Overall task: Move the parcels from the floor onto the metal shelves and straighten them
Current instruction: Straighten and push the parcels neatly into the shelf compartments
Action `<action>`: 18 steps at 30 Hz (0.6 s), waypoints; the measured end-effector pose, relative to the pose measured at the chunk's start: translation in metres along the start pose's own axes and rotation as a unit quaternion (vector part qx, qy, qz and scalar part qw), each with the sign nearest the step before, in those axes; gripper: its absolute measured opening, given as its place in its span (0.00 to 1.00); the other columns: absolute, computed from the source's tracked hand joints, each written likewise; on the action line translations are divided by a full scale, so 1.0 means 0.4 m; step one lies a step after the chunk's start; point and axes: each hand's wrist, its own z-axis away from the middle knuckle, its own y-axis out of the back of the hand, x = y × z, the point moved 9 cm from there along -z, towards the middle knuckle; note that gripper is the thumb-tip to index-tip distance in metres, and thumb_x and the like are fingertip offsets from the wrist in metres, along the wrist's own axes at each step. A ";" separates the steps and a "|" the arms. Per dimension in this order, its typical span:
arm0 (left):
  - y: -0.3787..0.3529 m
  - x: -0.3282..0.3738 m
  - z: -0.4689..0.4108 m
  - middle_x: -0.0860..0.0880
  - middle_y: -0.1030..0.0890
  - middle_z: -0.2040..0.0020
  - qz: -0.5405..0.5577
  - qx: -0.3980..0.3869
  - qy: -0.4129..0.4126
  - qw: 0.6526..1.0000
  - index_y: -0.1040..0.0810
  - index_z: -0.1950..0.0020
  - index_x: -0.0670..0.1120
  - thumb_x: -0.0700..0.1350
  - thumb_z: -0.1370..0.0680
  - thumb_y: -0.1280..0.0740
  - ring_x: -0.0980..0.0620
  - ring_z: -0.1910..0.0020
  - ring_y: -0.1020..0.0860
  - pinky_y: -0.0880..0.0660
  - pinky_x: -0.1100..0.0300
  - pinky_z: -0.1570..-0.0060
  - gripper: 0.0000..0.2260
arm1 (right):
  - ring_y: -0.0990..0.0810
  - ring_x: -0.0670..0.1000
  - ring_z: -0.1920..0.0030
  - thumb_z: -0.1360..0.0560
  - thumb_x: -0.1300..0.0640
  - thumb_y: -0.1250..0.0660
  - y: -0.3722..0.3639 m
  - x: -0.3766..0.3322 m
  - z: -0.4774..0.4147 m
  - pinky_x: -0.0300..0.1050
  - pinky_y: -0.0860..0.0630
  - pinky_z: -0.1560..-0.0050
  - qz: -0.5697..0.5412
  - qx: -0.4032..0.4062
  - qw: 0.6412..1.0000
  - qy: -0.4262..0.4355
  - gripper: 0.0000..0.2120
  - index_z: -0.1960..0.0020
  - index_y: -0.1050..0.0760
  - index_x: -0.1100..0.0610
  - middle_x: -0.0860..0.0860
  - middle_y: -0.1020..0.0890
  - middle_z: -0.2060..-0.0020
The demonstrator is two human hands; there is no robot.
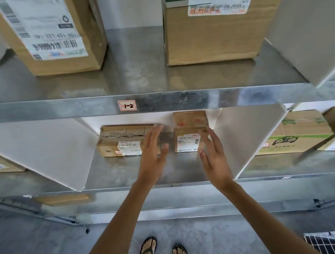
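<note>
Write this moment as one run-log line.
left hand: open, at flat parcel | right hand: open, at upright parcel | both on lower metal shelf

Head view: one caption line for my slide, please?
Left hand and right hand, open, reach for wide parcel and narrow parcel on lower shelf.

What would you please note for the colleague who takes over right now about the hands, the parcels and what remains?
Left hand: open, holds nothing, in front of the flat parcel.
Right hand: open, holds nothing, by the upright parcel.
Both parcels sit on the lower shelf, apart, labels facing out.
Done: these two are shelved; a barcode-label box and a green-striped box stand on the upper shelf.
To do: square them up if needed; check the floor for more parcels, since little of it shows.
</note>
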 end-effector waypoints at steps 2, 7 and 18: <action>0.075 -0.019 0.013 0.48 0.34 0.25 -0.012 0.031 -0.001 0.999 0.35 0.27 0.51 0.56 0.19 0.42 0.52 0.25 0.38 0.41 0.60 0.26 0.22 | 0.42 0.47 0.25 0.18 0.48 0.49 -0.035 -0.042 0.005 0.29 0.48 0.29 0.011 -0.018 1.000 0.013 0.22 0.26 0.37 0.53 0.52 0.38 0.25; 0.235 -0.114 0.046 0.45 0.31 0.28 -0.052 0.114 0.029 0.992 0.33 0.28 0.45 0.51 0.20 0.38 0.46 0.28 0.33 0.31 0.43 0.31 0.21 | 0.39 0.49 0.28 0.17 0.45 0.51 -0.138 -0.129 -0.003 0.23 0.49 0.32 -0.004 -0.043 0.998 0.047 0.22 0.26 0.38 0.50 0.56 0.34 0.28; 0.355 -0.262 0.065 0.47 0.31 0.29 -0.049 0.092 0.076 0.992 0.32 0.29 0.46 0.53 0.20 0.39 0.51 0.28 0.35 0.39 0.66 0.29 0.21 | 0.31 0.48 0.34 0.19 0.49 0.49 -0.260 -0.147 -0.026 0.40 0.33 0.35 -0.002 -0.045 0.999 -0.021 0.23 0.29 0.31 0.59 0.58 0.28 0.33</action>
